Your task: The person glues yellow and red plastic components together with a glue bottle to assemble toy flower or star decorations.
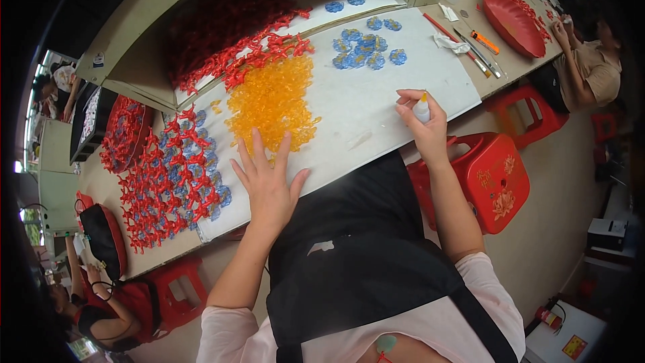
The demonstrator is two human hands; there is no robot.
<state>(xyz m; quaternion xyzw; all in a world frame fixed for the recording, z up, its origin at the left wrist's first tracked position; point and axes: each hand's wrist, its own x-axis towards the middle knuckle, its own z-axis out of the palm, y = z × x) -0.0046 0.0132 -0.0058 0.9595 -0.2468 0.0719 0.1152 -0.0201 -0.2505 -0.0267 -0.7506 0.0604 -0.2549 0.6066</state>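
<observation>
My left hand [269,185] lies with fingers spread at the near edge of a pile of small translucent yellow pieces [272,97], its fingertips touching them. In my right hand [428,126] is a small white squeeze bottle [421,109] with a yellowish tip, held upright over the right part of the white sheet [363,111]. Translucent blue pieces [366,47] with yellow on them sit in a cluster beyond the bottle. Left of the yellow pile, red branching pieces [195,154] lie in rows over more blue ones.
A metal compartment [134,60] at the back holds many red pieces [248,54]. Brushes, a pen-like tool and an orange cutter [485,42] lie right of the sheet, near a red tray [514,23]. Red stools [487,181] stand to my right. Other people work at both sides.
</observation>
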